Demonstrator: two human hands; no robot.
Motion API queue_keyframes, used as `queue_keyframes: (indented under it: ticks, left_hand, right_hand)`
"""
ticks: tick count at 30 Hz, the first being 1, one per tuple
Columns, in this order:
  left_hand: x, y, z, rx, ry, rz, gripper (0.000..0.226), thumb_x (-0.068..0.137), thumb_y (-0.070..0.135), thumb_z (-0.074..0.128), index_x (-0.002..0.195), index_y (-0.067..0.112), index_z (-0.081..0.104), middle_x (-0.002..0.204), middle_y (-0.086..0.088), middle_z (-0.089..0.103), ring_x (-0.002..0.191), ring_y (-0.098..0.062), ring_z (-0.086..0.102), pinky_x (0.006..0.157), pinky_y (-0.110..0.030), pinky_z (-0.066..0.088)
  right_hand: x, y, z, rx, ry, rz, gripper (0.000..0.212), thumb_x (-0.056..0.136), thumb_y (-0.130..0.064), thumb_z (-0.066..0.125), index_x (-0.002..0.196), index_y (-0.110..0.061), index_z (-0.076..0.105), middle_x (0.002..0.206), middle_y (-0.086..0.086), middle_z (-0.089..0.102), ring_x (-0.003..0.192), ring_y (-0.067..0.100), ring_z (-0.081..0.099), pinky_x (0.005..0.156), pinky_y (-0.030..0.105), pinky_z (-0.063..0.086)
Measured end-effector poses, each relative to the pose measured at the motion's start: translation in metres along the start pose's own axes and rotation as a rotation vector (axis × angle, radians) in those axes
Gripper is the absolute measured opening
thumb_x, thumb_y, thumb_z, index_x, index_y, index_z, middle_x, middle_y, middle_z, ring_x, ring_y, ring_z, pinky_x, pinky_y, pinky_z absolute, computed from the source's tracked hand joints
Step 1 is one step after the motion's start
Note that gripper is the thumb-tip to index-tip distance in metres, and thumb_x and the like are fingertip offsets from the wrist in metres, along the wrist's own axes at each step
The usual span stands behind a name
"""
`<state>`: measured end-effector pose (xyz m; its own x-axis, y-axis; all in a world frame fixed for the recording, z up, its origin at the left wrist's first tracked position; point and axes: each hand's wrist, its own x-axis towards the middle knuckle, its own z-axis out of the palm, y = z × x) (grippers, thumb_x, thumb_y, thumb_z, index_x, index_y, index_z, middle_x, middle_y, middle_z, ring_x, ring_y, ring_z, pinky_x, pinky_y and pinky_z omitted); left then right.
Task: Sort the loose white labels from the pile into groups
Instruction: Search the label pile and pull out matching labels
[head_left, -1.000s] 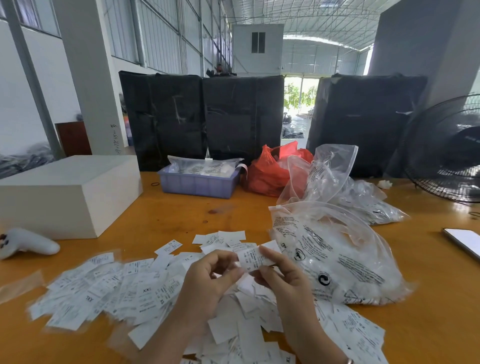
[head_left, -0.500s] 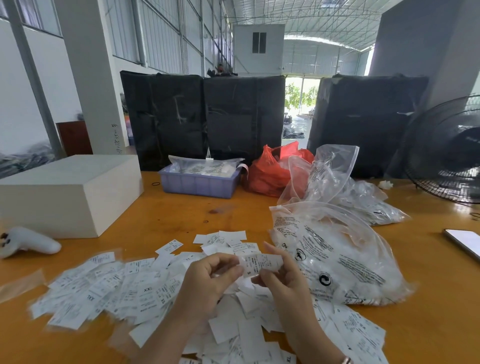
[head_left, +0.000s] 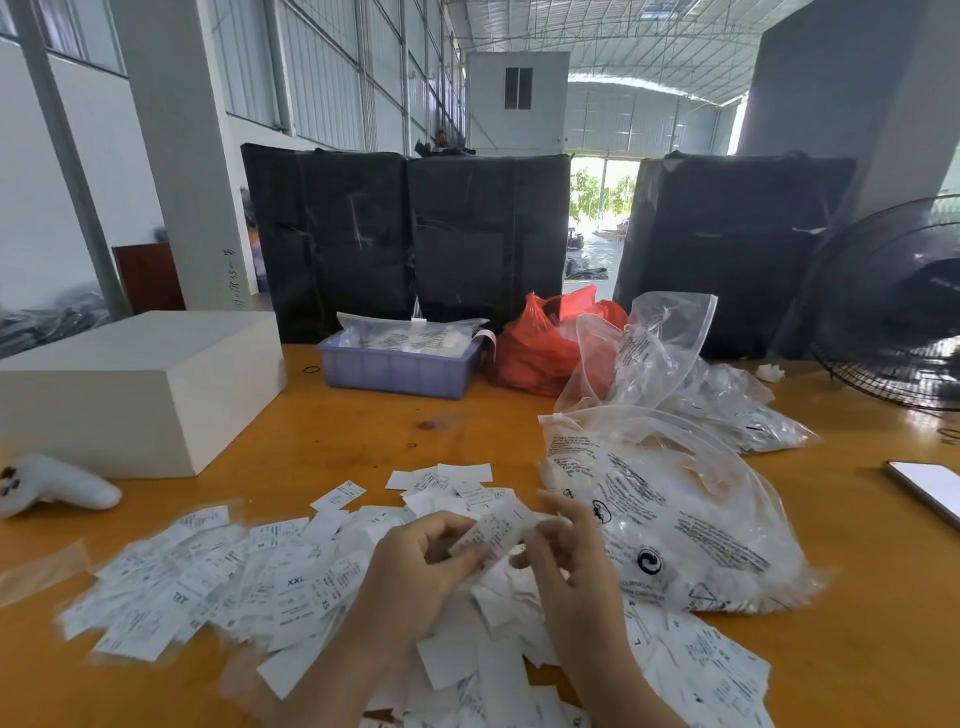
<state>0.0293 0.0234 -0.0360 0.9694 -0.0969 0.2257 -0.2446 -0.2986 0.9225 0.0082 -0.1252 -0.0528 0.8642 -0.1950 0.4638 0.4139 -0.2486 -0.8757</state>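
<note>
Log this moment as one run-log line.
step: sorting | left hand: pinches label | right hand: pinches same label | label: raised above pile | pile: loose on table

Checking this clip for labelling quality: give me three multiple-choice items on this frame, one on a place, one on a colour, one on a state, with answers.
1. Where is the white box on the table?
A. far left
B. far right
C. under the fan

2. What colour is the bag beside the plastic tray?
A. green
B. red
C. yellow

3. What are the left hand and right hand doing?
A. resting flat on the table
B. holding one label between them
C. lifting the tray

Answers:
1 A, the box sits at the left edge, behind the label pile.
2 B, the bag right of the tray is red.
3 B, fingers of both hands pinch one label above the pile.
</note>
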Motion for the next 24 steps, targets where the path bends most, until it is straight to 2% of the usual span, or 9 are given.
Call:
queue_keyframes:
  ticks: [2, 4, 7, 12, 15, 18, 19, 22, 24]
  left_hand:
    - [0.001, 0.000, 0.001, 0.002, 0.019, -0.014, 0.016, 0.079, 0.021, 0.074, 0.082, 0.035, 0.067, 0.086, 0.018, 0.072, 0.081, 0.003, 0.067, 0.064, -0.011, 0.051]
    - [0.000, 0.000, 0.001, 0.009, 0.014, -0.011, 0.012, 0.078, 0.026, 0.073, 0.084, 0.035, 0.067, 0.082, 0.018, 0.072, 0.080, 0.003, 0.066, 0.063, -0.010, 0.050]
    - [-0.001, -0.001, 0.000, -0.002, 0.018, 0.019, 0.006, 0.077, 0.031, 0.071, 0.083, 0.033, 0.069, 0.080, 0.020, 0.072, 0.076, 0.001, 0.067, 0.059, -0.010, 0.049]
    - [0.001, -0.003, -0.002, 0.000, 0.028, 0.044, 0.023, 0.083, 0.017, 0.070, 0.077, 0.039, 0.072, 0.079, 0.014, 0.073, 0.078, -0.004, 0.069, 0.061, -0.016, 0.052]
    - [0.003, -0.006, -0.005, 0.065, 0.194, 0.049, 0.016, 0.085, 0.022, 0.067, 0.080, 0.037, 0.070, 0.078, 0.021, 0.070, 0.074, 0.001, 0.065, 0.053, -0.012, 0.048]
    - [0.008, -0.011, -0.016, 0.151, 0.381, -0.012, 0.014, 0.088, 0.024, 0.062, 0.080, 0.035, 0.066, 0.067, 0.004, 0.067, 0.057, -0.012, 0.060, 0.047, -0.021, 0.044]
    - [0.010, -0.013, -0.022, 0.196, 0.422, -0.031, 0.016, 0.089, 0.022, 0.060, 0.079, 0.034, 0.063, 0.066, 0.004, 0.065, 0.056, -0.017, 0.060, 0.046, -0.025, 0.044]
    - [0.013, -0.021, -0.037, 0.357, 0.473, -0.092, 0.017, 0.089, 0.017, 0.059, 0.082, 0.033, 0.058, 0.077, 0.004, 0.066, 0.052, -0.015, 0.057, 0.042, -0.022, 0.040]
    - [0.014, -0.025, -0.042, 0.499, 0.452, -0.159, 0.013, 0.088, 0.018, 0.059, 0.096, 0.029, 0.057, 0.085, 0.001, 0.069, 0.051, -0.012, 0.053, 0.042, -0.019, 0.034]
  right_hand:
    - [0.001, -0.001, -0.002, -0.007, 0.022, -0.001, 0.030, 0.090, -0.004, 0.057, 0.097, -0.033, 0.057, 0.077, -0.007, 0.066, 0.067, 0.004, 0.066, 0.058, 0.013, 0.047]
    - [0.000, -0.003, -0.001, -0.022, -0.005, -0.006, 0.032, 0.089, -0.003, 0.059, 0.094, -0.034, 0.059, 0.076, -0.008, 0.067, 0.068, 0.003, 0.066, 0.059, 0.013, 0.048]
    - [-0.002, -0.003, 0.001, -0.091, -0.072, -0.051, 0.036, 0.087, -0.004, 0.062, 0.086, -0.040, 0.062, 0.079, -0.020, 0.068, 0.074, 0.005, 0.066, 0.064, 0.019, 0.051]
    - [-0.002, -0.002, 0.003, -0.187, -0.113, -0.163, 0.043, 0.086, -0.001, 0.061, 0.096, -0.043, 0.064, 0.085, -0.019, 0.067, 0.082, 0.002, 0.062, 0.066, 0.013, 0.047]
    - [-0.003, -0.002, 0.003, -0.209, -0.113, -0.169, 0.042, 0.088, -0.007, 0.060, 0.101, -0.047, 0.057, 0.093, -0.021, 0.064, 0.087, -0.001, 0.060, 0.070, 0.014, 0.048]
    - [0.005, -0.004, -0.001, -0.267, -0.016, -0.198, 0.039, 0.089, -0.006, 0.059, 0.104, -0.041, 0.054, 0.096, -0.021, 0.062, 0.093, -0.006, 0.056, 0.074, 0.009, 0.046]
    - [0.010, -0.005, -0.005, -0.278, 0.033, -0.195, 0.036, 0.089, -0.005, 0.058, 0.102, -0.038, 0.055, 0.096, -0.020, 0.062, 0.093, -0.007, 0.055, 0.075, 0.007, 0.044]
    - [0.031, -0.008, -0.023, -0.268, 0.178, -0.137, 0.032, 0.089, -0.003, 0.055, 0.099, -0.034, 0.057, 0.097, -0.017, 0.061, 0.085, -0.008, 0.056, 0.072, 0.007, 0.047]
    - [0.045, -0.006, -0.040, -0.305, 0.249, -0.111, 0.032, 0.090, -0.001, 0.052, 0.103, -0.028, 0.061, 0.102, -0.009, 0.062, 0.074, -0.001, 0.055, 0.067, 0.004, 0.044]
